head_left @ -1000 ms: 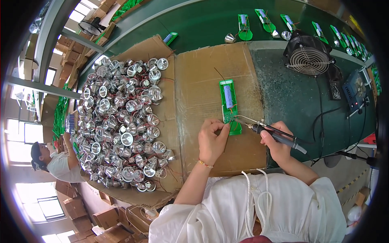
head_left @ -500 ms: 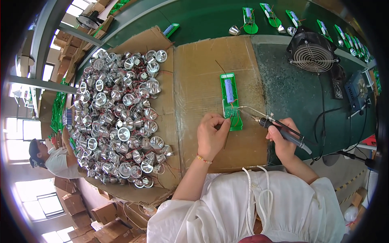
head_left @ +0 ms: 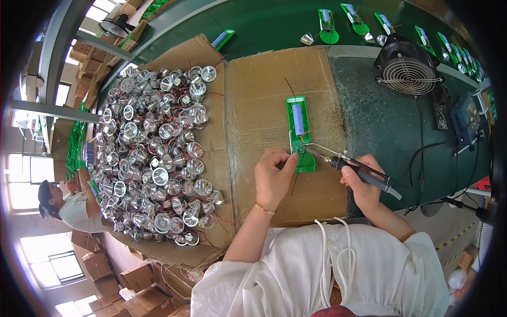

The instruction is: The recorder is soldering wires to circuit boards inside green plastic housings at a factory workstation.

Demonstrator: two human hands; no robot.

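Observation:
In front of me a green plastic housing lies on the cardboard, with a blue-violet battery cell in its upper part and a small green circuit board below that. My left hand is closed at the board's left edge, thumb and forefinger pinching a thin dark wire. My right hand grips a soldering iron with a thin metal feed tube along it. The tip and tube end reach the board from the right; exact contact is too small to tell.
Left of my work sits a big heap of silver reflector cups with wires, on cardboard. A black fan and a blue control box stand at the right. Several green housings line the far belt. Another person works at far left.
The soldering iron and my right hand have shifted slightly left and down. My left hand has also edged a little left, still pinching by the board.

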